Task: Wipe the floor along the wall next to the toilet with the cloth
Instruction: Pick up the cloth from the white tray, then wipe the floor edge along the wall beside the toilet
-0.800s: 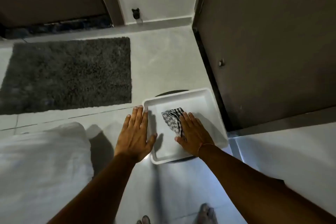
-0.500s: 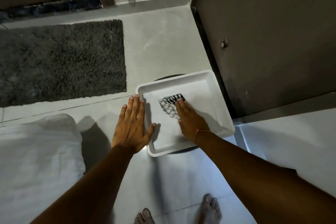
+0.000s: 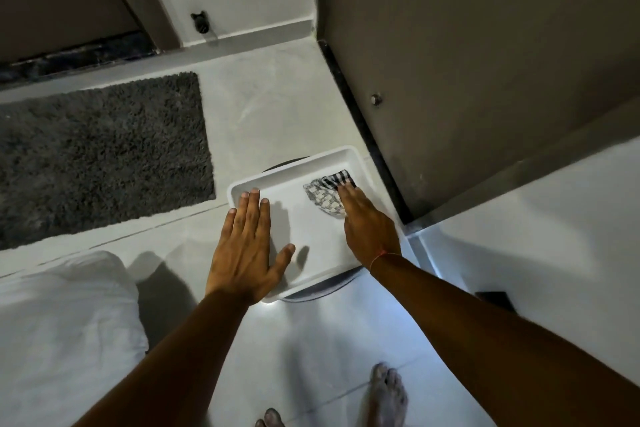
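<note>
A black-and-white checked cloth [image 3: 323, 196] lies crumpled in a white square tray [image 3: 298, 163] that rests on a round base on the pale floor. My right hand [image 3: 369, 230] presses flat on the cloth's right side, fingers pointing at the tray's far right corner. My left hand [image 3: 246, 246] lies flat with fingers together over the tray's left rim, holding nothing. The tray sits close to the foot of a brown panel [image 3: 467, 62]. No toilet is in view.
A dark shaggy rug [image 3: 100, 156] lies to the left on the floor. White bedding [image 3: 62, 329] fills the lower left. A black doorstop [image 3: 200, 22] sits on the far white wall. My bare feet [image 3: 386, 395] stand below the tray. A small knob [image 3: 375, 99] sticks out of the brown panel.
My right hand has slid the cloth from the tray's middle toward its far right corner. My left hand has moved from beside the tray onto its left rim.
</note>
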Demonstrator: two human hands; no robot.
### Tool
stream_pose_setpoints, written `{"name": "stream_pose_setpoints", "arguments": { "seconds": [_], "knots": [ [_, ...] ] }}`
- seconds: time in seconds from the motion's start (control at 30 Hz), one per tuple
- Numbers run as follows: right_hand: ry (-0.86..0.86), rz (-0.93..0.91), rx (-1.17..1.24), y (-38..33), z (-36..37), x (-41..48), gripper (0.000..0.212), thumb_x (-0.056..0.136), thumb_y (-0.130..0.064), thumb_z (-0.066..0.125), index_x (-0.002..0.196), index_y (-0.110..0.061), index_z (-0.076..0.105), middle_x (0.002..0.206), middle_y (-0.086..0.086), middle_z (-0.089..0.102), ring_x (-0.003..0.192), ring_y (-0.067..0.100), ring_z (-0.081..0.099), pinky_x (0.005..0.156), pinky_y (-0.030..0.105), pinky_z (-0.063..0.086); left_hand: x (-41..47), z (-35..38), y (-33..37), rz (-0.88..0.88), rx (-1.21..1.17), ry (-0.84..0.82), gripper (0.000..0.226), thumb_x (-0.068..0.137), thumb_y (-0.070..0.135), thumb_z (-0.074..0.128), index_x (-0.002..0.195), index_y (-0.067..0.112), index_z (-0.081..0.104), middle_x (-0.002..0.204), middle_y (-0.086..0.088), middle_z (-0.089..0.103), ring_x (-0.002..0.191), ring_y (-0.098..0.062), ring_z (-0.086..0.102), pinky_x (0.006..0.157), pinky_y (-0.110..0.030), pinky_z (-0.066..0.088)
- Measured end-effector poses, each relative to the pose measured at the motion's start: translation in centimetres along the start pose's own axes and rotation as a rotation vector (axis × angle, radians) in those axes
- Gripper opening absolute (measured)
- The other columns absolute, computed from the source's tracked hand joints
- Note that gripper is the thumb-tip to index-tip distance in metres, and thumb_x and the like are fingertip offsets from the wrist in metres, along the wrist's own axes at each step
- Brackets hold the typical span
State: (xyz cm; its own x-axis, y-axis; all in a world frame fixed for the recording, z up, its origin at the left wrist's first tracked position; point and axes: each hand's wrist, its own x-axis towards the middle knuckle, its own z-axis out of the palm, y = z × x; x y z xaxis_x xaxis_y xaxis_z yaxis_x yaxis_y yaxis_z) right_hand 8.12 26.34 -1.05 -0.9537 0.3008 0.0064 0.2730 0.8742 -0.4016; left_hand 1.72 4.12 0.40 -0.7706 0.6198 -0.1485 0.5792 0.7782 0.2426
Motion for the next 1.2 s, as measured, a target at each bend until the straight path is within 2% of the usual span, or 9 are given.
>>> {"name": "stream_pose_setpoints", "arguments": {
  "seconds": [0.17, 0.27, 0.47, 0.73, 0.83, 0.9, 0.97, 1.03, 1.2],
  "knots": [
    [0.204, 0.138, 0.057, 4.9, -4.4, -8.5, 0.053, 0.089, -0.004, 0.059, 0.139, -0.007, 0.045, 0.142, 0.013, 0.051, 0.126, 0.027, 0.053, 0.090, 0.037, 0.052, -2.5, -0.8, 6.3, 0.187, -0.093, 0.042, 0.084, 0.096, 0.057, 0.033, 0.157, 0.004, 0.007, 0.166, -0.018, 0.001, 0.154, -0.030, -0.001, 0.124, -0.045, 0.002],
    [0.200, 0.280, 0.009, 8.7, -3.3, -16.5, 0.050, 0.092, -0.007, 0.052, 0.141, -0.008, 0.042, 0.143, 0.012, 0.050, 0.128, 0.026, 0.051, 0.092, 0.039, 0.053, -5.8, 2.0, 10.4, 0.305, -0.195, 0.030, 0.082, 0.096, 0.052, 0.042, 0.156, 0.003, 0.013, 0.166, -0.019, 0.009, 0.154, -0.032, 0.005, 0.125, -0.046, 0.008],
    [0.083, 0.572, -0.119, 15.7, 5.0, -29.4, 0.065, 0.072, 0.008, 0.072, 0.132, -0.009, 0.054, 0.134, 0.011, 0.059, 0.119, 0.028, 0.059, 0.091, 0.040, 0.049, -10.8, 15.8, 15.1, 0.402, -0.171, -0.135, 0.084, 0.096, 0.056, 0.038, 0.157, 0.006, 0.012, 0.167, -0.015, 0.008, 0.155, -0.027, 0.003, 0.124, -0.038, 0.002],
    [0.042, 0.630, -0.238, 25.7, 18.5, -31.9, 0.050, 0.083, 0.009, 0.033, 0.127, 0.002, 0.054, 0.132, 0.023, 0.058, 0.118, 0.034, 0.059, 0.092, 0.044, 0.054, -9.1, 34.0, 14.8, 0.400, -0.103, -0.226, 0.087, 0.091, 0.060, 0.038, 0.157, 0.007, 0.015, 0.167, -0.012, 0.009, 0.154, -0.028, 0.006, 0.122, -0.030, -0.006],
    [0.016, 0.647, -0.255, 27.9, 21.9, -31.2, 0.048, 0.084, 0.004, 0.031, 0.127, 0.005, 0.053, 0.132, 0.025, 0.056, 0.117, 0.036, 0.059, 0.093, 0.046, 0.052, -6.8, 38.2, 14.3, 0.406, -0.098, -0.222, 0.089, 0.091, 0.062, 0.037, 0.157, 0.007, 0.013, 0.166, -0.011, 0.008, 0.154, -0.027, 0.006, 0.122, -0.031, -0.004],
    [0.026, 0.672, -0.287, 28.2, 24.5, -31.4, 0.049, 0.087, 0.001, 0.040, 0.136, 0.003, 0.044, 0.143, 0.022, 0.047, 0.128, 0.034, 0.049, 0.104, 0.045, 0.043, -5.4, 41.3, 14.0, 0.444, -0.066, -0.218, 0.090, 0.091, 0.060, 0.040, 0.156, 0.004, 0.015, 0.166, -0.015, 0.012, 0.153, -0.029, 0.010, 0.123, -0.034, 0.000],
    [0.038, 0.697, -0.239, 27.6, 25.5, -31.8, 0.059, 0.092, -0.016, 0.045, 0.146, -0.001, 0.026, 0.155, 0.020, 0.026, 0.143, 0.033, 0.025, 0.117, 0.046, 0.020, -4.4, 43.0, 13.8, 0.461, -0.037, -0.227, 0.090, 0.091, 0.061, 0.040, 0.156, 0.003, 0.014, 0.166, -0.016, 0.012, 0.154, -0.031, 0.010, 0.123, -0.038, 0.004],
    [0.022, 0.583, -0.200, 27.2, 25.4, -33.0, 0.064, 0.093, -0.028, 0.041, 0.148, -0.003, 0.020, 0.157, 0.019, 0.015, 0.146, 0.033, 0.011, 0.119, 0.048, 0.009, -3.9, 44.1, 13.7, 0.459, -0.034, -0.240, 0.091, 0.092, 0.062, 0.039, 0.156, 0.004, 0.013, 0.166, -0.015, 0.009, 0.154, -0.029, 0.007, 0.123, -0.041, 0.008],
    [-0.281, 0.100, -0.338, 30.7, 23.2, -33.4, 0.069, 0.088, -0.020, 0.042, 0.150, -0.006, 0.015, 0.158, 0.015, 0.017, 0.147, 0.031, 0.008, 0.115, 0.050, 0.018, -3.1, 43.7, 13.1, 0.476, -0.032, -0.243, 0.090, 0.091, 0.061, 0.041, 0.156, 0.004, 0.014, 0.166, -0.016, 0.012, 0.154, -0.028, 0.006, 0.123, -0.042, 0.011]
  ]
}}
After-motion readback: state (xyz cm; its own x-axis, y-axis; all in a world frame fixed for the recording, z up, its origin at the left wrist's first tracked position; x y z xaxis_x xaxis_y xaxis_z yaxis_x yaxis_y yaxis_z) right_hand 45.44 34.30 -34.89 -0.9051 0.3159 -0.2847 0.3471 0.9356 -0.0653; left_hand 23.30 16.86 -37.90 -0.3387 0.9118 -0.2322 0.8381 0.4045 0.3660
